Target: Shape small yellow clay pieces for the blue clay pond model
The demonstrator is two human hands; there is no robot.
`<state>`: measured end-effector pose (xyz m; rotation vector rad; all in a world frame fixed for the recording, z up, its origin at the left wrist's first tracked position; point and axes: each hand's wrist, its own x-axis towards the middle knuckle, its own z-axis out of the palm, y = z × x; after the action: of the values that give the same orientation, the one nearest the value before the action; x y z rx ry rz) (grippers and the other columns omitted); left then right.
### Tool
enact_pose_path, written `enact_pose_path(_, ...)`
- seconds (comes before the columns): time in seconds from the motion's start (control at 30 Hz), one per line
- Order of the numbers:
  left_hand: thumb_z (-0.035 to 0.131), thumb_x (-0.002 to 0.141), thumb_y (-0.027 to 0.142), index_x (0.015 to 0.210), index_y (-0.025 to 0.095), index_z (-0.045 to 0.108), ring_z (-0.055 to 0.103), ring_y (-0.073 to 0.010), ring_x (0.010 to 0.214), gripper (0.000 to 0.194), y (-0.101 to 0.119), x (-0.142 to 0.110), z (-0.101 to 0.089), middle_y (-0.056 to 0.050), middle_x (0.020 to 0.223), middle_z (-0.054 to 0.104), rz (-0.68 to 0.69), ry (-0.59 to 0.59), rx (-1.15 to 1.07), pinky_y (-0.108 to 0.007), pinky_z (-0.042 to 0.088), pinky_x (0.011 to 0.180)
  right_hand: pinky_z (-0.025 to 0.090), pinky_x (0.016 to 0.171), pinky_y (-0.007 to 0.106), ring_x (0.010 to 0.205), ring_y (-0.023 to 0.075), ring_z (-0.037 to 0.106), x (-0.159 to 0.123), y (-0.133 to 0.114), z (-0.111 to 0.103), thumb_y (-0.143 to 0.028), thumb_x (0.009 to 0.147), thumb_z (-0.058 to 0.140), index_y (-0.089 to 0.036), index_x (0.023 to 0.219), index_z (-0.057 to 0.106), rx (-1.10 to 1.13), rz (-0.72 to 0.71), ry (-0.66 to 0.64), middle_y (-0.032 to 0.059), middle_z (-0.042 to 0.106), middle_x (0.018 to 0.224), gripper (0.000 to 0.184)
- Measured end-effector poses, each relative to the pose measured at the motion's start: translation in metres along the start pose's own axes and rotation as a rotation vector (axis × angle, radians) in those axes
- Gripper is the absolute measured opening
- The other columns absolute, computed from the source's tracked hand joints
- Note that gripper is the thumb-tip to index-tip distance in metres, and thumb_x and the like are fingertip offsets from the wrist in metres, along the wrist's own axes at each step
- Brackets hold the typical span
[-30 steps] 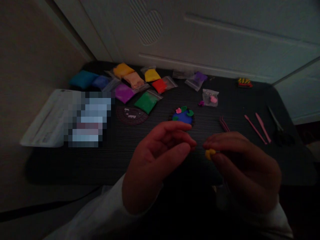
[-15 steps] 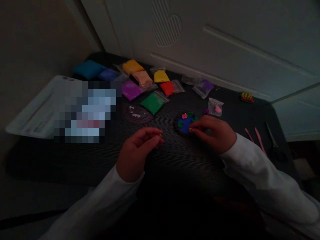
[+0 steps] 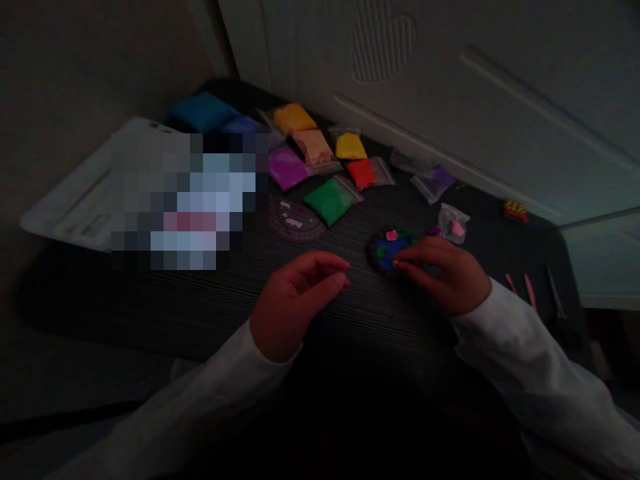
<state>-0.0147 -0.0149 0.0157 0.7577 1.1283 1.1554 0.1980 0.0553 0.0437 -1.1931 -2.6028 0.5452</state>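
Right hand (image 3: 440,272): grip nearly closed, apparently on yellow bit (image 3: 395,263) above pond (image 3: 387,251); slipping fingers could dent it. Left hand (image 3: 300,297): part-open, left of pond.

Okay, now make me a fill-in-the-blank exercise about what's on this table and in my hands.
The right hand pinches a small ____ piece at the round model.
The flower near the model's far edge is ____.
The scissors lie to the ____ of the two pink tools.

Missing words, in order: yellow; pink; right.
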Motion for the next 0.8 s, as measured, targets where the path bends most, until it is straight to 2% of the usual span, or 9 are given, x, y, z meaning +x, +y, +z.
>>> enact_pose_path(0.1, 0.062, 0.068, 0.024, 0.082, 0.02, 0.061, 0.056, -0.012, 0.072, 0.015, 0.0, -0.001, 0.005, 0.0, 0.077, 0.061, 0.003, -0.035, 0.113, -0.024, 0.043, 0.068, 0.042, 0.06, 0.027, 0.066, 0.0122, 0.052, -0.004, -0.015, -0.006, -0.022, 0.074, 0.055, -0.019, 0.088, 0.062, 0.138, 0.038, 0.037, 0.0017, 0.058, 0.071, 0.015)
enact_pose_path(0.27, 0.06, 0.069, 0.031, 0.089, 0.021, 0.06, 0.057, -0.0163, 0.082, 0.022, 0.009, -0.011, 0.021, -0.003, 0.087, 0.061, -0.021, -0.216, 0.198, -0.028, 0.043, 0.072, 0.041, 0.059, 0.024, 0.068, 0.0103, 0.053, -0.019, -0.05, -0.014, -0.016, 0.072, 0.058, -0.021, 0.089, 0.061, 0.373, 0.072, 0.107, -0.0004, 0.058, 0.074, 0.018)
enact_pose_path(0.37, 0.061, 0.069, 0.031, 0.091, 0.022, 0.06, 0.057, -0.0173, 0.085, 0.023, 0.016, -0.016, 0.025, -0.003, 0.089, 0.061, -0.04, -0.298, 0.182, -0.029, 0.043, 0.075, 0.041, 0.059, 0.023, 0.068, 0.0091, 0.052, -0.03, -0.063, -0.014, -0.013, 0.072, 0.058, -0.021, 0.091, 0.06, 0.453, 0.095, 0.156, -0.0012, 0.058, 0.073, 0.02)
enact_pose_path(0.43, 0.059, 0.07, 0.029, 0.09, 0.023, 0.061, 0.057, -0.0157, 0.085, 0.02, 0.018, -0.018, 0.024, -0.002, 0.089, 0.062, -0.053, -0.296, 0.146, -0.027, 0.043, 0.075, 0.04, 0.058, 0.023, 0.068, 0.0092, 0.052, -0.038, -0.065, -0.012, -0.013, 0.072, 0.058, -0.021, 0.091, 0.06, 0.476, 0.11, 0.186, -0.0012, 0.057, 0.073, 0.022)
enact_pose_path(0.57, 0.058, 0.072, 0.026, 0.086, 0.023, 0.062, 0.058, -0.012, 0.083, 0.015, 0.018, -0.019, 0.02, 0.001, 0.085, 0.064, -0.099, -0.213, 0.118, -0.022, 0.043, 0.075, 0.041, 0.057, 0.024, 0.067, 0.0107, 0.052, -0.052, -0.061, -0.004, -0.014, 0.073, 0.057, -0.021, 0.091, 0.06, 0.494, 0.166, 0.205, 0.0006, 0.057, 0.072, 0.02)
enact_pose_path(0.67, 0.062, 0.068, 0.025, 0.085, 0.021, 0.063, 0.058, -0.013, 0.083, 0.017, 0.017, -0.021, 0.023, 0.0, 0.086, 0.065, -0.148, -0.262, 0.164, -0.023, 0.043, 0.076, 0.041, 0.056, 0.025, 0.066, 0.0115, 0.052, -0.06, -0.061, 0.003, -0.017, 0.074, 0.056, -0.021, 0.089, 0.061, 0.543, 0.235, 0.251, 0.0013, 0.055, 0.071, 0.017)
enact_pose_path(0.8, 0.063, 0.067, 0.025, 0.086, 0.021, 0.063, 0.058, -0.0144, 0.084, 0.019, 0.015, -0.024, 0.035, -0.001, 0.087, 0.065, -0.164, -0.318, 0.157, -0.023, 0.044, 0.075, 0.039, 0.057, 0.025, 0.064, 0.0106, 0.05, -0.065, -0.068, 0.016, -0.02, 0.074, 0.056, -0.023, 0.086, 0.062, 0.69, 0.314, 0.427, 0.0001, 0.053, 0.069, 0.013)
